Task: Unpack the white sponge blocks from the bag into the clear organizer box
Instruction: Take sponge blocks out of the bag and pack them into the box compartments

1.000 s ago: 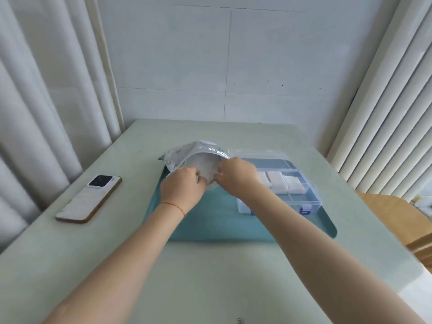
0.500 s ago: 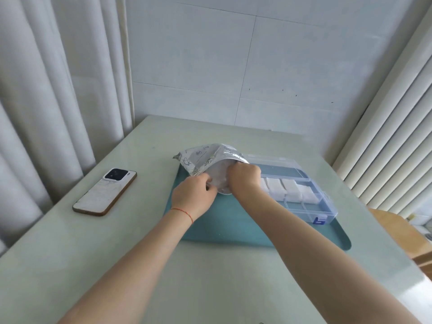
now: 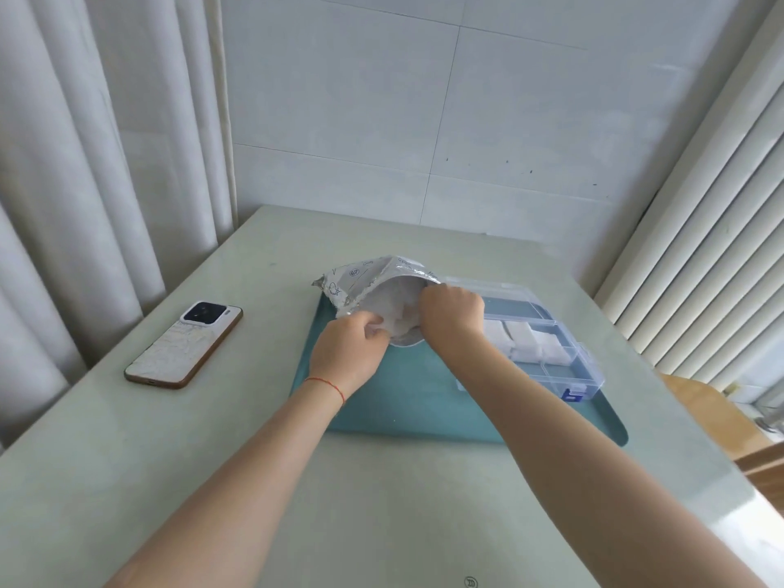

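The bag (image 3: pixel 373 286) lies on its side on the teal mat (image 3: pixel 407 401), mouth toward the person, with white sponge blocks (image 3: pixel 401 314) showing just beyond the fingers. This looks like the drawing-out step. The left hand (image 3: pixel 352 350) pinches the near lip; the right hand (image 3: pixel 452 309) curls knuckles-up at the mouth, its fingers hidden. Next: lift one block rightward into the organizer box (image 3: pixel 547 333), which already holds some.

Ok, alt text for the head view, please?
Both hands, left hand and right hand, grip the mouth of a crinkled silver foil bag beside a clear plastic organizer box holding white sponge blocks, on a teal mat.
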`<control>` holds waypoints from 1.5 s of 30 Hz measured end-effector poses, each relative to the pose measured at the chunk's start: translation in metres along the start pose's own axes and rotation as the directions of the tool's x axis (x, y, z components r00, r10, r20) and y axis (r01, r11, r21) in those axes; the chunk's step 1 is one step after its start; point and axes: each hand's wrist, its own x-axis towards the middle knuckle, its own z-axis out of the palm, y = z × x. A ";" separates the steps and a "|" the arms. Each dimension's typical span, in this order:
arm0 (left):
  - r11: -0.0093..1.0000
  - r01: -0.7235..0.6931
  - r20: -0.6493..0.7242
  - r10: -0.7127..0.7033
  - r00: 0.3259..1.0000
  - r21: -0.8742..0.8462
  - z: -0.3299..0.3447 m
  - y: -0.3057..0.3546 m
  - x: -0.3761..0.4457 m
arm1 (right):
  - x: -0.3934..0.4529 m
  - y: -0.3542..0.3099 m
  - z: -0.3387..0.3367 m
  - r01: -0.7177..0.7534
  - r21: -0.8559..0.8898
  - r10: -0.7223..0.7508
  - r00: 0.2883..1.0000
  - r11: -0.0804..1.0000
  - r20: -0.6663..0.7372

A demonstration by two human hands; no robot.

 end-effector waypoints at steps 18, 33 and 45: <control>0.917 0.187 0.181 -0.129 0.975 -0.352 0.017 0.014 0.006 | -0.015 0.022 0.003 0.115 0.427 0.020 0.954 0.897 -0.298; 0.743 0.225 0.161 -0.159 0.974 -0.630 0.010 0.017 -0.003 | -0.033 0.039 0.004 -0.268 0.953 -0.006 0.963 0.139 0.271; 0.659 0.330 0.295 -0.169 0.940 -0.676 0.006 0.012 -0.007 | -0.033 0.044 0.007 -0.267 0.963 0.012 0.963 -0.044 0.268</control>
